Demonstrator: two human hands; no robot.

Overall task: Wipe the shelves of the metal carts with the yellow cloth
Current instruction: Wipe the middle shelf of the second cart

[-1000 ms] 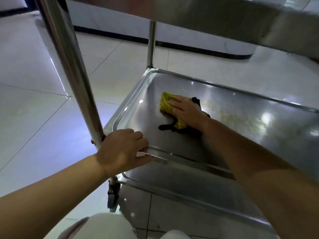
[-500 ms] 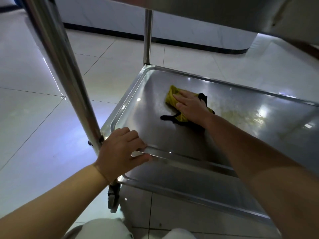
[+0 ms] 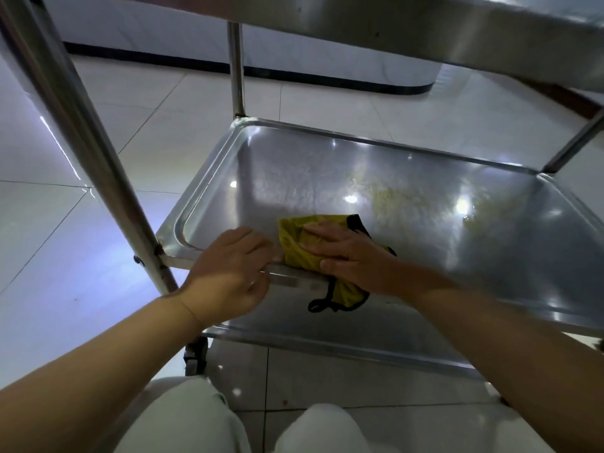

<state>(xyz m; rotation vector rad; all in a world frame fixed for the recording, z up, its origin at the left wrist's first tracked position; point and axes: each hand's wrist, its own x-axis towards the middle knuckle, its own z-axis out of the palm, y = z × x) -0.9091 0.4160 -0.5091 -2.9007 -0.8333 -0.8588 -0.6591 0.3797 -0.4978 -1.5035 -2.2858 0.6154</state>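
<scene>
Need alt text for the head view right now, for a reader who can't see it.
A right hand presses a yellow cloth flat on a metal cart's lower shelf, near its front edge, while the left hand grips that edge. Yellowish smears remain further back on the shelf; an upper shelf hangs overhead, and pale tiled floor surrounds the cart.

The lower shelf [image 3: 327, 178] of the metal cart is a shiny steel tray with a raised rim. A yellow cloth [image 3: 295, 246] with black edging lies on it at the near rim, partly draped over the edge. Pale yellowish smears [image 3: 392, 197] mark the middle of the shelf. The cart stands on a white tiled floor [image 3: 98, 158].
</scene>
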